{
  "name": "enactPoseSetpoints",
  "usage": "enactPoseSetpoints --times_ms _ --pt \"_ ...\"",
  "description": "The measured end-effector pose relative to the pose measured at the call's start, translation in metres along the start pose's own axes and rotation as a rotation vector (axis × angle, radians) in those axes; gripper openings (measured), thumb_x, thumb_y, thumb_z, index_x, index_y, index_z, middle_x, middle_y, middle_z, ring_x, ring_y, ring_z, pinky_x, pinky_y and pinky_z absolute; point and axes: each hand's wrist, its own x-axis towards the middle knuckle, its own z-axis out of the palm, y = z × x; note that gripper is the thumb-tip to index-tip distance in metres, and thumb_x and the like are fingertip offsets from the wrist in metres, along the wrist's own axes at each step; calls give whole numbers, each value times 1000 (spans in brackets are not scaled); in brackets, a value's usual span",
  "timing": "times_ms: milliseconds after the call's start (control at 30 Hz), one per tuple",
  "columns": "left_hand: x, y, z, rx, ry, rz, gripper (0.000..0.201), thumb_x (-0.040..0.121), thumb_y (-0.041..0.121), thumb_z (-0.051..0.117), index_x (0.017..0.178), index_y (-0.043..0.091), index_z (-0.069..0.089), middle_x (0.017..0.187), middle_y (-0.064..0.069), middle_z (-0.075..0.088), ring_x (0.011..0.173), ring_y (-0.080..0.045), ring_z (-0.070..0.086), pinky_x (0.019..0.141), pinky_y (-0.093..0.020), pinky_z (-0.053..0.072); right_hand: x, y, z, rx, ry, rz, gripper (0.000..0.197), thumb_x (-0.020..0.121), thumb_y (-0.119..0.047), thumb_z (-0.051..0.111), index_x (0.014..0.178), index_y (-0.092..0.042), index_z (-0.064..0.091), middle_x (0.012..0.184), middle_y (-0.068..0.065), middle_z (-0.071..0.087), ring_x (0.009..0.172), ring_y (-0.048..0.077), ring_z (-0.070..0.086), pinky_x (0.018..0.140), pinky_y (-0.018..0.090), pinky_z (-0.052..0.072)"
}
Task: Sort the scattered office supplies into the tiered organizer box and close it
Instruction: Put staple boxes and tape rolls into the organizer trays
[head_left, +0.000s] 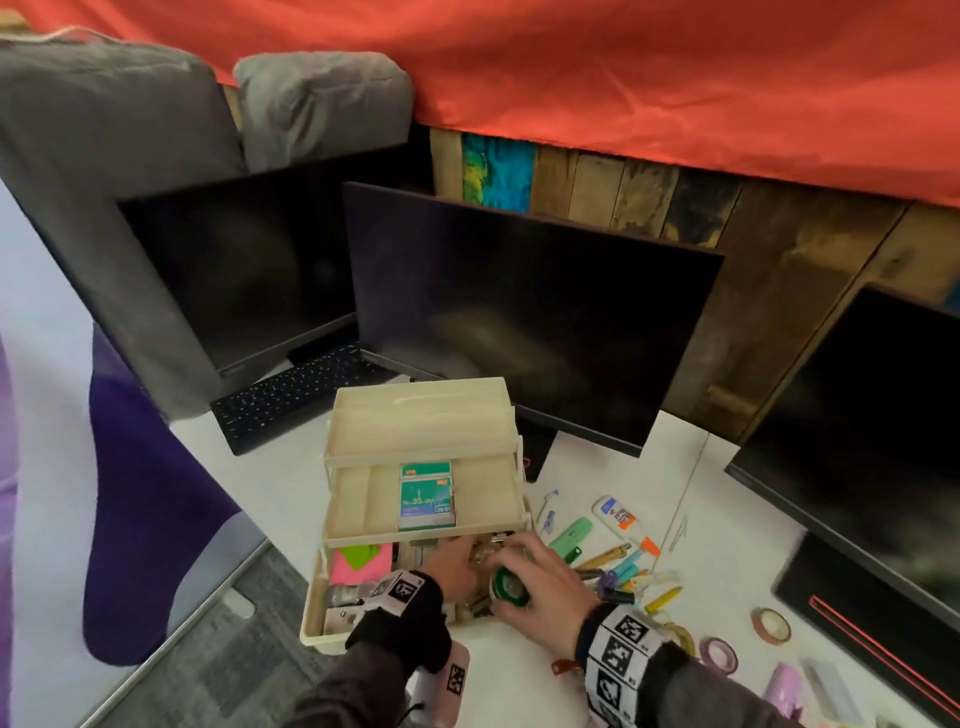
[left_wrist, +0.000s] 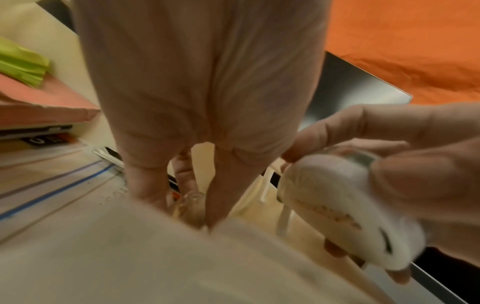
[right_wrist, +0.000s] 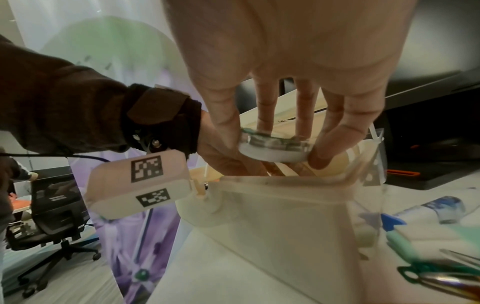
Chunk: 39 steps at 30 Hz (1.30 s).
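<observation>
Both wrists reach over the open organizer box (head_left: 415, 525) on the desk (head_left: 519, 675). Left hand (head_left: 452, 571) dips into the bottom tray beside the pink sticky notes (head_left: 361, 564), its grip hidden. Right hand (head_left: 545, 587) holds a small round tape dispenser (head_left: 509, 584) above that tray. Pens (head_left: 613, 566) and glue (head_left: 621, 519) lie scattered to the right.

The left hand (head_left: 457, 569) hides part of the organizer box's (head_left: 415, 441) bottom tier, its fingers (left_wrist: 145, 181) lost among blurred contents. Small items on the desk (head_left: 727, 561) smear together at the right.
</observation>
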Motion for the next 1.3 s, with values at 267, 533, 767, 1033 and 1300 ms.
enactPoseSetpoints --times_ms 267,533,767,1033,1300 --pt "2 0 -3 -117 -93 64 46 83 -1 47 126 13 54 122 -9 62 114 -24 58 100 -35 46 12 -1 4 -22 -1 39 39 82 -33 58 119 -25 51 126 -5 35 110 17 47 95 24 39" --pt "-6 -6 -7 -371 -30 -40 36 96 0 36 129 2 50 132 -19 54 117 -26 54 97 -34 46 32 -9 17 -144 -67 75 47 84 -31 55 129 -24 44 128 4 40 113 27 49 95 38 44" --pt "-2 -12 0 -304 -40 -52 40 92 18 56 131 8 48 129 -8 55 119 -23 53 100 -29 43 13 -4 14 -332 -124 86 38 93 -34 32 120 -21 54 127 0 51 121 22 40 100 42 29" --pt "7 -15 2 -79 67 -54 40 90 13 54 130 14 49 133 -6 54 122 -21 50 101 -26 39 -30 13 4 -228 -53 112 77 64 -51 4 118 -33 56 125 -10 47 118 14 37 86 30 26" --pt "11 -8 7 -22 -33 86 45 88 2 46 127 24 56 139 -3 49 124 -23 49 101 -26 40 -38 15 2 -199 -31 161 44 86 -41 25 117 -34 56 124 -10 46 119 12 36 89 29 26"
